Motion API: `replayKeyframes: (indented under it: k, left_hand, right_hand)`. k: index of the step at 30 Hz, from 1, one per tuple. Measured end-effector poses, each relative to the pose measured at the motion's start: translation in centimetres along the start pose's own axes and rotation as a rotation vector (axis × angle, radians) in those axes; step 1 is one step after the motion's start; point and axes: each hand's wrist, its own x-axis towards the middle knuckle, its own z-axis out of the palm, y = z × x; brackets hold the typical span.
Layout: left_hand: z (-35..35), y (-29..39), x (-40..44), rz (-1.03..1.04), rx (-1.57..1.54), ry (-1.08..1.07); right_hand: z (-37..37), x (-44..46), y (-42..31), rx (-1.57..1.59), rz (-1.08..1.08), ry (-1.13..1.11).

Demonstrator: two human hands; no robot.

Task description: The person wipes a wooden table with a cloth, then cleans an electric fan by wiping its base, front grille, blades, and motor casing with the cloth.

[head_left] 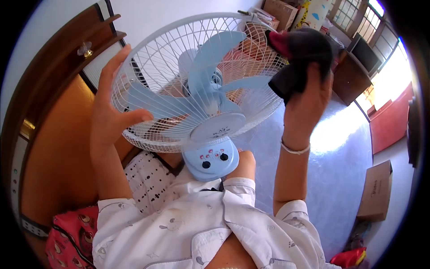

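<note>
A fan with pale blue blades and a white wire cage (217, 123) stands upright in front of my body, its blue control base (210, 159) below the cage with two black knobs. My left hand (117, 105) is at the cage's left rim, fingers and thumb spread, holding nothing; whether it touches the wire is unclear. On the right, my right hand (309, 101) is closed around a dark cloth (309, 49) with a dark red part, held up beside the cage's upper right rim. The cloth hides some of my fingers.
A wooden cabinet (58, 112) with a glass knob stands at the left. A red patterned bag (74, 237) lies at lower left. Cardboard boxes (280, 11) are behind the fan, and another box (375, 192) is at the right wall. A monitor (363, 54) sits on a desk.
</note>
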Motion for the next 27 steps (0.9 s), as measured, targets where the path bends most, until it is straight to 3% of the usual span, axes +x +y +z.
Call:
replayKeyframes:
  k: [1,2,3,6,7,8,9,12,15,16,17,19,21,24,27]
  left_hand:
    - [0.0,0.1,-0.1,-0.026,-0.027,-0.02]
    - [0.2,0.4,0.0,-0.012,-0.022,-0.015]
    - [0.6,0.9,0.0,-0.068,-0.076,-0.022]
    - [1.0,1.7,0.4,-0.105,-0.122,-0.03]
    - [1.1,1.7,0.5,-0.109,-0.138,-0.028]
    - [1.3,1.7,0.7,-0.111,-0.154,-0.027]
    - [0.8,0.8,0.7,0.082,0.16,-0.018]
    - [0.8,1.2,0.6,-0.026,0.006,-0.013]
    - [0.8,1.4,-0.1,-0.224,-0.235,-0.004]
    - [0.8,1.4,-0.3,-0.295,-0.317,-0.001]
    - [0.7,1.6,0.2,-0.046,-0.027,-0.037]
    - [0.7,1.5,0.4,-0.067,-0.086,-0.038]
    - [0.9,1.5,0.5,-0.096,-0.135,-0.029]
    - [1.2,1.9,0.5,-0.098,-0.129,-0.053]
    - [1.3,2.2,0.7,-0.101,-0.102,-0.046]
  right_hand:
    - [1.4,0.3,-0.6,-0.12,-0.034,-0.051]
    - [2.7,0.5,-0.7,-0.185,-0.21,-0.177]
    - [4.0,-0.2,-1.9,-0.213,-0.073,-0.22]
    - [8.4,-1.2,-1.6,-0.586,-0.58,-0.376]
    - [9.7,-2.3,-1.8,-0.628,-0.657,-0.453]
    - [10.7,-3.4,-3.1,-0.611,-0.622,-0.657]
    - [11.6,-4.6,-2.8,-0.457,-0.669,-0.803]
    - [12.5,-7.6,-3.4,-0.442,-0.757,-0.989]
    - [11.8,-4.8,-2.8,-0.392,-0.773,-0.887]
    - [10.6,-3.4,-3.8,-0.514,-0.758,-0.878]
    - [10.0,-2.1,-4.4,-0.557,-0.789,-0.781]
    - [8.4,0.1,-3.1,-0.673,-0.886,-0.612]
    - [6.4,2.4,-1.1,-0.662,-0.841,-0.331]
    - [4.2,3.3,1.4,-0.39,-0.433,-0.21]
    - [7.0,0.0,-0.3,-0.648,-0.644,-0.321]
